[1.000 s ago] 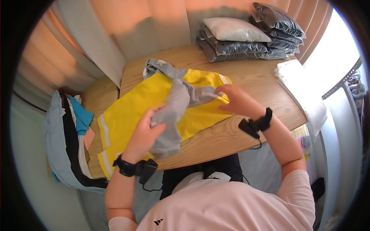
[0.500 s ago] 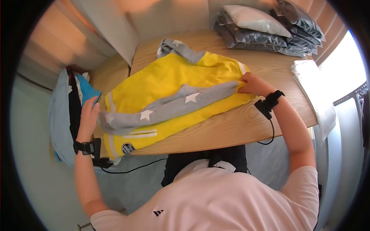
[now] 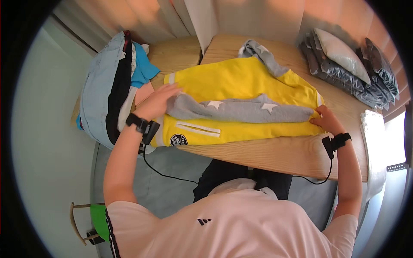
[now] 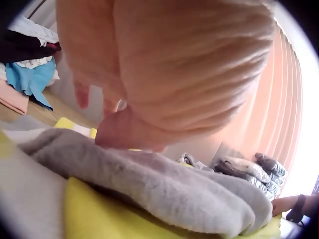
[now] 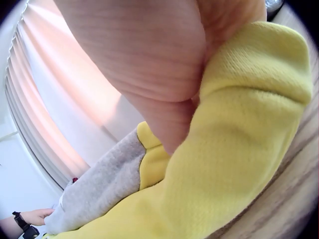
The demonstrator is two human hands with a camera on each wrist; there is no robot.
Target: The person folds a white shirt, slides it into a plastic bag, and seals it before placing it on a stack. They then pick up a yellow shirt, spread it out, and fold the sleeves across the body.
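Note:
A yellow jacket (image 3: pixel 223 79) lies spread on the wooden table. Its near grey sleeve (image 3: pixel 241 110), with white stars, is laid lengthwise along the body; the other grey sleeve points to the far side. My left hand (image 3: pixel 160 101) is over the cuff end of the near sleeve, fingers extended, and its thumb (image 4: pixel 119 132) touches the grey cloth in the left wrist view. At the opposite end my right hand (image 3: pixel 330 120) pinches the yellow cloth where that sleeve joins the body. A white-trimmed pocket (image 3: pixel 198 129) and a round black patch (image 3: pixel 178 139) show near the front edge.
Left of the jacket is a heap of clothes (image 3: pixel 101 88), light blue, black and bright blue. Plastic-bagged garments (image 3: pixel 340 64) are stacked at the back right. Clear plastic bags (image 3: pixel 373 142) hang over the table's right edge. Cables (image 3: pixel 165 174) run from both wrist cameras.
The near grey sleeve, bunched across the jacket earlier, is now straight along it. My left hand swung out left past the cuff, then came back over it. The head view has turned left.

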